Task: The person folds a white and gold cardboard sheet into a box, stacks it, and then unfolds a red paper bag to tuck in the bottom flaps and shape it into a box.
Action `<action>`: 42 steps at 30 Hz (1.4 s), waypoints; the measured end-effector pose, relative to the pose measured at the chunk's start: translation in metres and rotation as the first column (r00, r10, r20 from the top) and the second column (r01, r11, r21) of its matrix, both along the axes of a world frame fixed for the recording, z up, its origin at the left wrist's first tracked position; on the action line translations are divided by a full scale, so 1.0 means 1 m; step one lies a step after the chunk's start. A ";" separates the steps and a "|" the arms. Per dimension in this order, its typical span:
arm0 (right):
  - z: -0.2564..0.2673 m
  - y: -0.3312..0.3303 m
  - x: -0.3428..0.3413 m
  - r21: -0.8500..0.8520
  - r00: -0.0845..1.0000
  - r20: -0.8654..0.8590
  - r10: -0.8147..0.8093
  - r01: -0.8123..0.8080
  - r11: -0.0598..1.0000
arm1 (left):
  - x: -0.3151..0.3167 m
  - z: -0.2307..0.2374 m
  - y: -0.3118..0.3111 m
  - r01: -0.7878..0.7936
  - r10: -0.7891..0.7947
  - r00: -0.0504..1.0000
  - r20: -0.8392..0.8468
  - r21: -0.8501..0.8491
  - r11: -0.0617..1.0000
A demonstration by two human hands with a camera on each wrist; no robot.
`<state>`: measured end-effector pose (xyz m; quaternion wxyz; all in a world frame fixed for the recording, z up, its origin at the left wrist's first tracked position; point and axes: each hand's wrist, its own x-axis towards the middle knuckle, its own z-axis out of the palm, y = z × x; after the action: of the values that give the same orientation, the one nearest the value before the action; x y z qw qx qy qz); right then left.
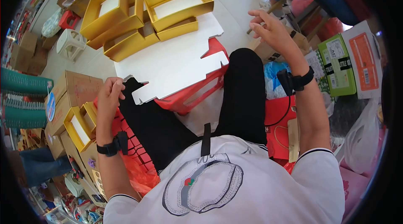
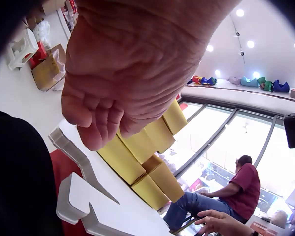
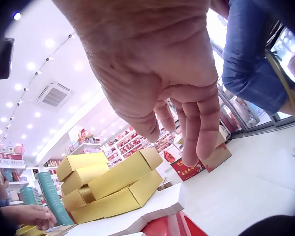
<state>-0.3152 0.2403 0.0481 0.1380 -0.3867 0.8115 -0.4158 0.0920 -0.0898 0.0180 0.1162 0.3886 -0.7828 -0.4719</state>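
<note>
Gold boxes (image 1: 184,12) stacked on white board (image 1: 168,70). Left hand (image 1: 111,94) held near board's edge, empty, fingers loosely curled. Right hand (image 1: 272,31) raised, empty, fingers relaxed.

I'm in a shop: shelves packed with red goods (image 3: 137,142) line the far wall under rows of ceiling lights (image 3: 50,43), with glass doors (image 2: 236,132) beside them and cardboard cartons (image 1: 79,89) on my left.
</note>
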 end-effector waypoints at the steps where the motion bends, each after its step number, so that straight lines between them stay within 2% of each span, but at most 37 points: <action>1: -0.005 0.013 -0.003 0.016 1.000 0.024 -0.015 0.014 1.000 | -0.005 0.004 0.016 0.036 -0.036 0.999 -0.010 -0.022 0.999; 3: -0.016 0.040 0.000 0.022 0.997 0.048 -0.062 0.061 0.998 | -0.013 0.008 0.044 0.107 -0.109 0.994 -0.024 -0.061 0.992; 6: -0.032 0.086 -0.005 0.152 0.979 0.113 -0.169 0.151 0.977 | -0.026 0.004 0.071 0.242 -0.243 0.970 -0.003 -0.082 0.967; 7: -0.029 0.100 -0.003 0.283 0.965 0.110 -0.239 0.200 0.938 | -0.032 0.003 0.081 0.239 -0.241 0.970 -0.020 -0.071 0.968; 10: -0.056 0.148 -0.002 0.248 0.941 0.120 -0.315 0.279 0.928 | -0.044 -0.002 0.094 0.328 -0.330 0.944 -0.001 -0.105 0.939; 13: -0.072 0.185 0.005 0.353 0.921 0.117 -0.373 0.312 0.882 | -0.050 -0.011 0.099 0.325 -0.331 0.944 -0.012 -0.153 0.933; 16: -0.118 0.237 -0.002 0.436 0.958 -0.109 -0.265 0.285 0.853 | -0.053 -0.016 0.098 0.320 -0.323 0.946 0.000 -0.130 0.938; 20: -0.165 0.289 -0.007 0.630 0.954 -0.031 -0.298 0.250 0.735 | -0.054 -0.021 0.098 0.307 -0.309 0.951 0.001 -0.106 0.946; 23: -0.196 0.275 0.003 0.550 0.954 0.051 -0.296 0.221 0.806 | -0.055 -0.027 0.095 0.271 -0.270 0.962 0.022 -0.089 0.958; 26: -0.252 0.242 0.010 0.472 0.925 0.141 -0.352 0.250 0.846 | -0.061 -0.025 0.097 0.250 -0.242 0.967 0.084 -0.093 0.964; 28: -0.285 0.222 0.019 0.490 0.861 0.206 -0.466 0.321 0.811 | -0.061 -0.028 0.095 0.236 -0.226 0.968 0.110 -0.083 0.968; 31: -0.312 0.204 0.019 0.612 0.742 0.451 -0.496 0.147 0.777 | -0.064 -0.028 0.094 0.218 -0.206 0.968 0.145 -0.068 0.974; 34: -0.341 0.183 0.032 0.668 0.834 0.175 -0.524 0.290 0.685 | -0.064 -0.032 0.090 0.222 -0.194 0.962 0.194 -0.135 0.966; 35: -0.341 0.181 0.036 0.647 0.779 0.251 -0.575 0.307 0.698 | -0.063 -0.034 0.090 0.228 -0.190 0.958 0.214 -0.170 0.959; 39: -0.422 0.191 0.041 0.535 0.806 0.143 -0.575 0.426 0.730 | -0.068 -0.031 0.095 0.196 -0.145 0.955 0.259 -0.183 0.963; 41: -0.441 0.192 0.050 0.448 0.803 0.100 -0.588 0.491 0.747 | -0.070 -0.031 0.096 0.194 -0.138 0.954 0.265 -0.199 0.961; 42: -0.439 0.190 0.053 0.472 0.810 0.091 -0.580 0.478 0.741 | -0.070 -0.031 0.096 0.193 -0.134 0.954 0.270 -0.204 0.960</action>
<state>-0.2624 0.4301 -0.3909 0.1883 -0.0474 0.9366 -0.2917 0.0224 0.0062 -0.0128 0.0195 0.3632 -0.8698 -0.3334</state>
